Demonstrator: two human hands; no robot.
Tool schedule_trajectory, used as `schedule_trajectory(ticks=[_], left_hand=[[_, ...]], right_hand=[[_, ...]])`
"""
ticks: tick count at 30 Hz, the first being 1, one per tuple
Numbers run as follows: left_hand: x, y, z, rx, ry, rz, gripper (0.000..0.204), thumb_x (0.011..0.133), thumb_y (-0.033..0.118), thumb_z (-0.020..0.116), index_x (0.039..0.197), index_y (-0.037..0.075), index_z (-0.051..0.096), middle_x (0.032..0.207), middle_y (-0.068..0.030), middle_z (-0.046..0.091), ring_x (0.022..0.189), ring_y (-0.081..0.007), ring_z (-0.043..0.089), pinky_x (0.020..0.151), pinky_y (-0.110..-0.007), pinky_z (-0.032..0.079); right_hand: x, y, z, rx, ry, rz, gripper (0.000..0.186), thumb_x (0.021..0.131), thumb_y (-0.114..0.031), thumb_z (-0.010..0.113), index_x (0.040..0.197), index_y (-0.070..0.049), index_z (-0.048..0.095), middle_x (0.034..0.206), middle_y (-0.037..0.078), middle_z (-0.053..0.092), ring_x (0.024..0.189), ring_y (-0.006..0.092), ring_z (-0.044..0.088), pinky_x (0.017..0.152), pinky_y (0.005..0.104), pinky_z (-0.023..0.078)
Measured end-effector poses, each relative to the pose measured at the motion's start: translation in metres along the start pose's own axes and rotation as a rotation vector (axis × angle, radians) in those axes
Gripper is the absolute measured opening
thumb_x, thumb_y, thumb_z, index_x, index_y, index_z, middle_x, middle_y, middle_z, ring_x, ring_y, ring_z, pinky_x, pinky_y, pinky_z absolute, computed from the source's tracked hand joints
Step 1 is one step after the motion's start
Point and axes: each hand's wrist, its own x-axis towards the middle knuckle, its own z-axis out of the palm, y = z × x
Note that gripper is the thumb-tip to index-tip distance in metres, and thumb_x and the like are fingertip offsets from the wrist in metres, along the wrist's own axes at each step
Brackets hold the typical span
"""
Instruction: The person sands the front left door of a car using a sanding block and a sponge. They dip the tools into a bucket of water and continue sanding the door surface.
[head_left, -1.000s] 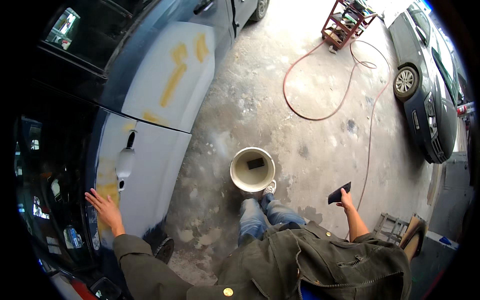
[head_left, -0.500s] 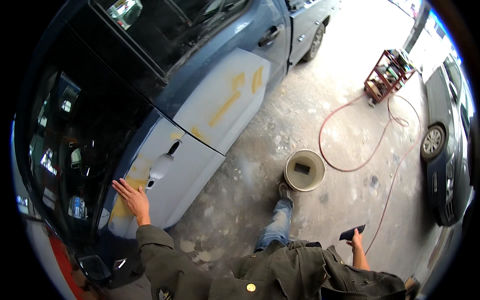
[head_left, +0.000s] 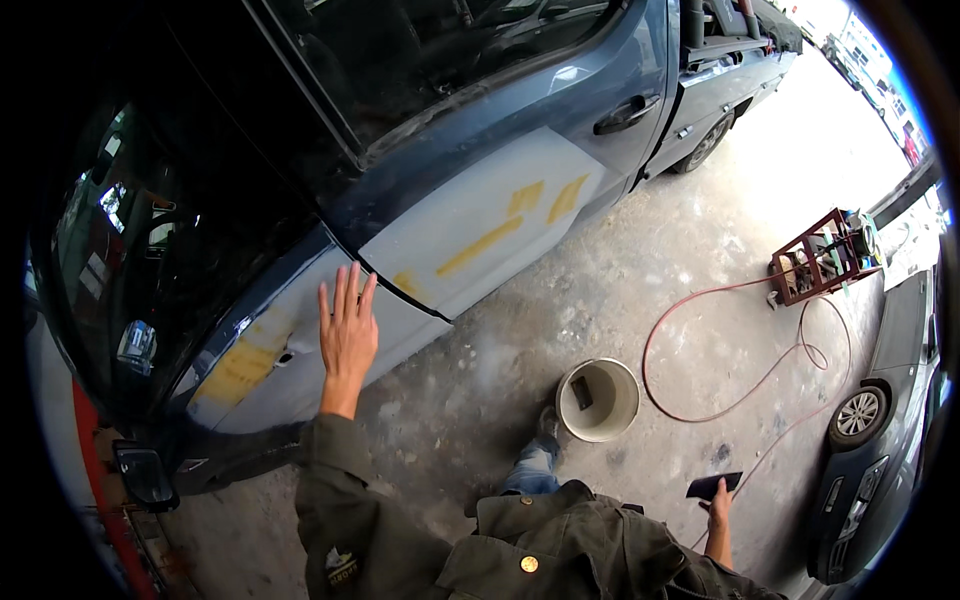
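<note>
My left hand (head_left: 347,330), fingers outstretched, is over the grey-primed front door panel (head_left: 393,368) of a blue pickup, near the seam with the rear door (head_left: 540,250); whether it touches cannot be told. Yellow patches (head_left: 238,365) mark both doors, and the handle recess beside my hand is partly hidden. My right hand (head_left: 718,510), low at the right, grips a flat black pad (head_left: 703,488). Between my hands, on the floor by my foot, stands a pale bucket (head_left: 622,405) with a dark rectangular block (head_left: 582,393) inside.
A red trolley (head_left: 810,262) holding assorted items stands right of the pickup, beside a looping red hose (head_left: 680,415) on the concrete floor (head_left: 480,385). A dark car (head_left: 840,490) is parked at the right. The pickup's side mirror (head_left: 140,470) juts out lower left.
My left hand has moved from the yellow patch up along the door toward the seam. My view has swung, showing more of the pickup's rear. The pad remains in my right hand.
</note>
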Motion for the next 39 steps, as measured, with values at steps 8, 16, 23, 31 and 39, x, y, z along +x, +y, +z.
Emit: schedule_trajectory(ticks=[8,16,23,31,39], left_hand=[[0.065,-0.021,0.014,0.383,-0.229,0.35,0.022,0.084,0.013,0.058,0.095,0.001,0.073,0.095,-0.0082,0.061,0.104,-0.0241,0.053,0.112,-0.04,0.033],[0.048,0.019,-0.01,0.429,-0.324,0.272,0.015,0.08,0.012,0.062,0.084,0.006,0.075,0.091,-0.0066,0.062,0.099,-0.0227,0.052,0.093,-0.035,0.039],[-0.047,0.08,-0.091,0.241,-0.35,0.314,0.009,0.073,0.005,0.063,0.077,0.001,0.071,0.085,-0.0094,0.058,0.093,-0.0256,0.053,0.087,-0.035,0.043],[-0.126,0.135,-0.093,0.292,-0.572,0.311,0.027,0.079,0.007,0.061,0.103,-0.003,0.07,0.091,-0.0116,0.064,0.095,-0.0252,0.058,0.096,-0.037,0.045],[-0.16,0.18,0.011,0.349,-0.678,0.323,0.035,0.085,0.011,0.057,0.114,-0.006,0.066,0.111,-0.0157,0.067,0.108,-0.0263,0.059,0.102,-0.037,0.042]], right_hand=[[0.005,-0.035,0.04,0.033,-0.112,-0.027,0.057,0.097,-0.052,0.051,0.139,-0.014,0.044,0.126,0.01,0.06,0.103,0.0266,0.066,0.069,0.0432,0.058],[0.015,0.013,0.006,-0.046,-0.154,0.129,0.053,0.098,-0.047,0.051,0.136,-0.012,0.043,0.123,0.012,0.061,0.105,0.0305,0.065,0.07,0.0488,0.059],[0.1,0.03,-0.068,-0.125,-0.188,0.16,0.058,0.096,-0.051,0.052,0.139,-0.015,0.04,0.126,0.011,0.059,0.11,0.0329,0.062,0.077,0.0557,0.055],[0.178,-0.002,-0.042,-0.284,-0.336,0.088,0.055,0.096,-0.053,0.052,0.131,-0.01,0.051,0.119,0.01,0.064,0.103,0.0267,0.066,0.072,0.049,0.057],[0.126,-0.024,0.031,-0.284,-0.486,0.024,0.06,0.097,-0.053,0.052,0.138,-0.01,0.048,0.124,0.01,0.062,0.107,0.0256,0.064,0.071,0.0416,0.057]])
